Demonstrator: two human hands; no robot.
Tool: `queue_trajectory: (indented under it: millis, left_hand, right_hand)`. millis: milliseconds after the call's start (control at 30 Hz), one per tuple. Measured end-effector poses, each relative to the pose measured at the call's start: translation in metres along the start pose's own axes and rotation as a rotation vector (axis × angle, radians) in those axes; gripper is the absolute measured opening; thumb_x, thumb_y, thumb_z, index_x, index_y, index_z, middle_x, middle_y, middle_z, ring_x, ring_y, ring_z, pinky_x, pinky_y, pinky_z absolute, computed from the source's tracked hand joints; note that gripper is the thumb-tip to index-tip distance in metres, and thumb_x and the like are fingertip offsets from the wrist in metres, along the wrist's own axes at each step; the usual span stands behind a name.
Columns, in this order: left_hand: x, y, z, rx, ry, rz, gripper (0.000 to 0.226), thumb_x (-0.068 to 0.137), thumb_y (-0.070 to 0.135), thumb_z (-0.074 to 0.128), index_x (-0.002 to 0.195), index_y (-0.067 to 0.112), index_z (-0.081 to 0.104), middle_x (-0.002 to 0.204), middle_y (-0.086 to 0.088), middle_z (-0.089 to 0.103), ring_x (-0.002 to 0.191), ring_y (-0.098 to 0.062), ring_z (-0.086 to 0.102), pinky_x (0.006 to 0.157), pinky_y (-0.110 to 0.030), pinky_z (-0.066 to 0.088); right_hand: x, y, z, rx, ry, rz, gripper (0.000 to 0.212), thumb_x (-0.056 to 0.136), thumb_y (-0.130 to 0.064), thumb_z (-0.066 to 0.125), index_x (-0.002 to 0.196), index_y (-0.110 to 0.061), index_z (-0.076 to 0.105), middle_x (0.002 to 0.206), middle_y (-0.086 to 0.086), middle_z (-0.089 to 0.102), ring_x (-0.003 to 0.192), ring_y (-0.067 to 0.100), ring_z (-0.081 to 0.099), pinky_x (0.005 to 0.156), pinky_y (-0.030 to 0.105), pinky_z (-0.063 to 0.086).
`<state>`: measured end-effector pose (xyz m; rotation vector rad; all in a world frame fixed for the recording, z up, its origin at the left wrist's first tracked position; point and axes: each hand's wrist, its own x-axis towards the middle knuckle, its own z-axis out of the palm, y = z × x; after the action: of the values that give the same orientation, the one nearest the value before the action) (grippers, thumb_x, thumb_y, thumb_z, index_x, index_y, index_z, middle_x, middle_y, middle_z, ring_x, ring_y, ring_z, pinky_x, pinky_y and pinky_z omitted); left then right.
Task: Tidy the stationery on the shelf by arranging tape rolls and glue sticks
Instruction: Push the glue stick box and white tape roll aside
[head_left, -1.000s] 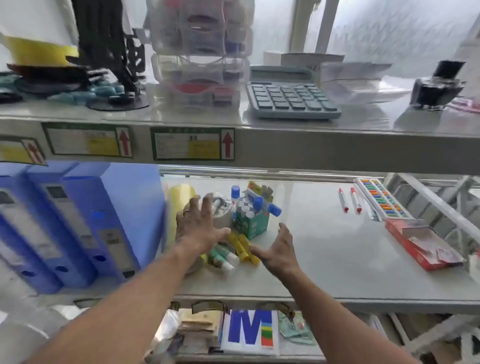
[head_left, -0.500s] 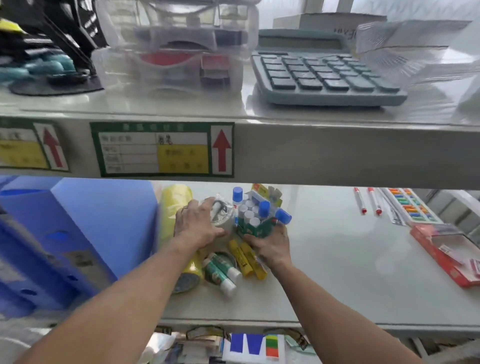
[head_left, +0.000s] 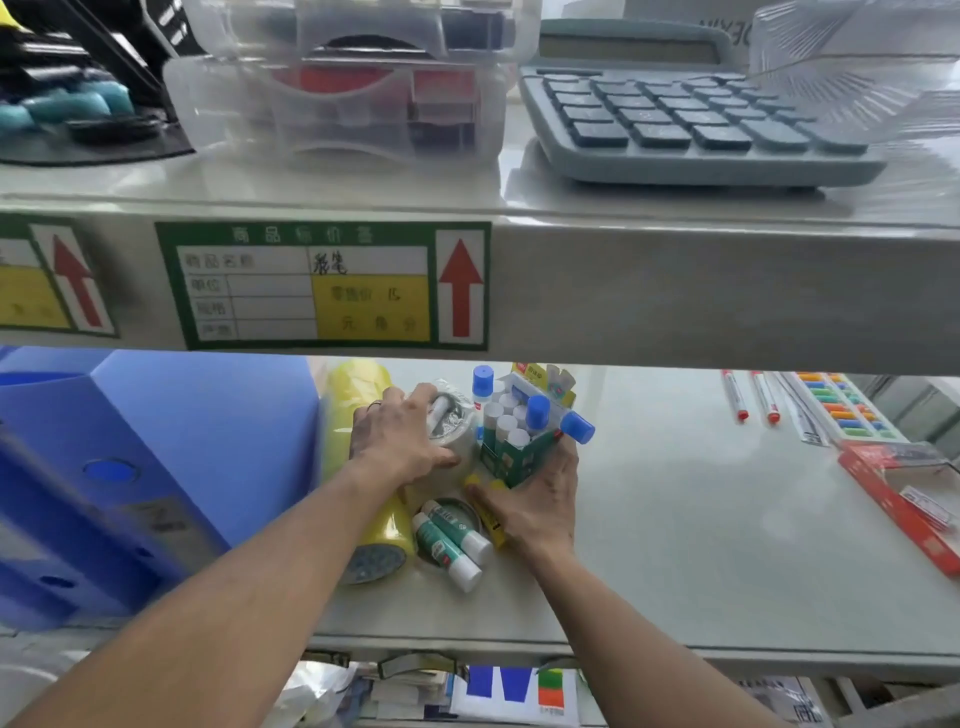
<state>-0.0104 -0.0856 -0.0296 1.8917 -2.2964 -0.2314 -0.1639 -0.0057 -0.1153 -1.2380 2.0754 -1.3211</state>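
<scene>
Since a second ago: both hands gone from hovering spread above the pile to landed on it. Left hand (head_left: 400, 441) now clamped over clear tape roll (head_left: 451, 423), fingers curled round its rim, gripping. Right hand (head_left: 540, 499) now pressed against front of green glue box (head_left: 511, 457), fingers wrapped at its base, thumb on yellow glue sticks (head_left: 488, 506) lying flat; full grip on box or just a push, cannot tell. Head also moved closer and lower, upper shelf edge (head_left: 727, 291) now filling mid-frame.

Meaning: reach phase done, contact made, sorting likely starting; nothing yet rearranged, pile looks as jumbled as before.

Location: all of it on lower shelf (head_left: 701, 519), left of middle, near front edge, just beside blue folders (head_left: 156, 457).

Materials and shapes:
- Yellow tape stack (head_left: 363, 499): long glossy cylinder on its side, translucent film, core end facing front edge.
- Clear tape roll: squat ring, shiny, something white tucked in core.
- Glue box: thin card, green printed, open top, flaps up; upright sticks inside, white and blue caps, one blue-capped stick leaning out at right corner.
- Two green-label sticks (head_left: 452, 540): smooth plastic cylinders, white caps, lying loose over a flat roll partly hidden beneath.
- Shelf: smooth pale painted metal, slightly reflective.
</scene>
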Motion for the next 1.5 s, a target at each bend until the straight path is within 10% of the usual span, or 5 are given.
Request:
queue_trajectory:
  millis: [667,933,1267,1500]
  left_hand:
    - [0.017,0.021,0.009,-0.192,0.030,0.008,0.084,0.058,0.050,0.075,0.136,0.036,0.046,0.122,-0.007,0.052,0.108,-0.029,0.057,0.085,-0.035,0.051]
    - [0.034,0.089,0.011,-0.154,-0.032,0.029,0.042,0.061,0.057,0.072,0.073,0.023,0.052,0.082,-0.001,0.056,0.096,-0.028,0.059,0.070,-0.028,0.040]
    - [0.007,0.222,0.051,-0.295,-0.053,0.198,0.081,0.059,0.048,0.078,0.134,0.033,0.051,0.121,-0.008,0.052,0.110,-0.030,0.055,0.087,-0.033,0.048]
    - [-0.010,0.305,0.070,-0.290,-0.052,0.244,0.078,0.063,0.049,0.076,0.132,0.032,0.046,0.118,-0.007,0.047,0.107,-0.029,0.052,0.079,-0.032,0.046]
  right_hand:
    - [0.050,0.011,-0.015,-0.003,0.043,0.029,0.088,0.063,-0.047,0.090,0.130,-0.022,0.039,0.123,-0.001,0.055,0.110,0.019,0.059,0.088,0.032,0.049]
    - [0.084,0.048,-0.071,-0.029,0.049,0.056,0.086,0.059,-0.043,0.092,0.125,-0.023,0.039,0.123,0.000,0.057,0.112,0.021,0.060,0.088,0.031,0.047]
    - [0.099,0.119,-0.195,-0.037,0.138,0.097,0.098,0.053,-0.050,0.093,0.129,-0.031,0.033,0.130,0.000,0.060,0.116,0.023,0.063,0.100,0.044,0.052]
    - [0.109,0.155,-0.267,-0.060,0.178,0.138,0.102,0.049,-0.057,0.091,0.130,-0.035,0.034,0.131,-0.003,0.063,0.118,0.023,0.063,0.101,0.046,0.052]
